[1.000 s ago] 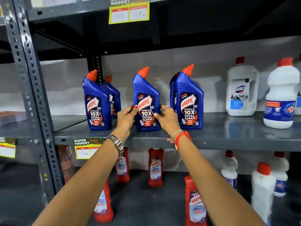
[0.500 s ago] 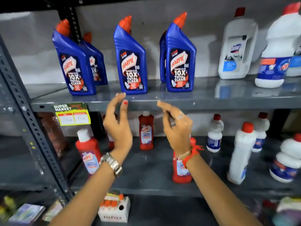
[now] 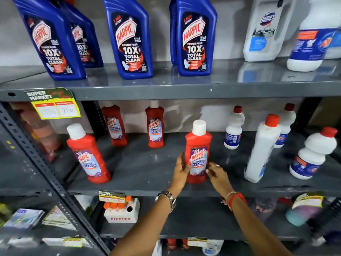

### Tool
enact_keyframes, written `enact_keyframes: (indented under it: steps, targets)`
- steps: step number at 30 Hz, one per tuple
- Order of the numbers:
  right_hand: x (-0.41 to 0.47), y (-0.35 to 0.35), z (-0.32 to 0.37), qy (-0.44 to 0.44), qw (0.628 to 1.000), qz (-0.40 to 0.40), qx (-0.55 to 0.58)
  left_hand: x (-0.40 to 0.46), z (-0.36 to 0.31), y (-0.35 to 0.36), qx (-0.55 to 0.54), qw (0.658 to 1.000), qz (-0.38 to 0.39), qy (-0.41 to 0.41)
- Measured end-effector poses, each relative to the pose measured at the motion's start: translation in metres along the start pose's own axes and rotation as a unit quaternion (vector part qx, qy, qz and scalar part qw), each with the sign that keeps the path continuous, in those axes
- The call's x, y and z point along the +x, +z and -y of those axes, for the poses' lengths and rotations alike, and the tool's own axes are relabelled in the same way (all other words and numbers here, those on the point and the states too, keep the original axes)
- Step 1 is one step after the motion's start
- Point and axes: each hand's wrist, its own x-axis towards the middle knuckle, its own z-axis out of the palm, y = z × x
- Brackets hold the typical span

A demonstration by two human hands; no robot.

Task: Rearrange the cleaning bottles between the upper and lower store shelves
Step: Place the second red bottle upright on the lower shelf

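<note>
A red Harpic bathroom cleaner bottle (image 3: 198, 145) with a white cap stands upright on the lower shelf (image 3: 147, 172). My left hand (image 3: 181, 169) presses its left side, thumb on the label. My right hand (image 3: 216, 174) touches its lower right side with curled fingers. Three more red bottles stand on that shelf, one at the front left (image 3: 88, 157) and two at the back (image 3: 115, 126) (image 3: 155, 126). Blue Harpic bottles (image 3: 129, 39) (image 3: 193, 37) (image 3: 53, 43) stand on the upper shelf (image 3: 166, 89).
White bottles with red caps (image 3: 262, 150) (image 3: 313, 154) (image 3: 233, 130) fill the lower shelf's right side. A white Domex jug (image 3: 263, 30) and another white jug (image 3: 311, 37) stand upper right. A perforated steel upright (image 3: 46, 172) runs down the left. A Fitfizz box (image 3: 121, 211) sits below.
Both hands let go of the middle blue bottle on the upper shelf and dropped to the lower shelf, where they now close on the red bottle. My view tilted downward.
</note>
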Motion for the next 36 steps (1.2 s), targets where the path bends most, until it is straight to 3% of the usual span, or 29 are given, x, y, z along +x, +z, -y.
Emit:
enact_keyframes:
  steps: [6, 17, 23, 26, 30, 34, 36]
  targets:
    - [-0.001, 0.017, 0.005, -0.011, 1.0, -0.003, -0.002, 0.01, 0.008, -0.018, 0.069, 0.997, -0.028, -0.01]
    - [-0.013, 0.122, 0.049, -0.034, 0.998, 0.007, 0.058, -0.003, 0.011, -0.129, 0.056, 0.994, -0.091, -0.022]
    - [-0.015, 0.143, 0.055, -0.016, 0.998, -0.009, 0.056, -0.011, 0.006, -0.144, 0.043, 0.995, -0.086, -0.019]
    - [-0.021, 0.139, 0.064, -0.017, 0.997, -0.018, 0.069, -0.019, 0.0, -0.136, 0.022, 0.99, -0.137, -0.002]
    - [-0.041, 0.113, 0.103, -0.124, 0.977, -0.113, 0.131, -0.047, -0.031, -0.124, 0.047, 0.947, -0.277, 0.154]
    - [-0.053, 0.078, 0.169, -0.31, 0.91, -0.211, 0.176, -0.065, -0.109, -0.12, 0.036, 0.883, -0.287, 0.369]
    - [-0.052, 0.059, 0.204, -0.383, 0.868, -0.268, 0.169, -0.063, -0.16, -0.119, 0.029, 0.856, -0.275, 0.437]
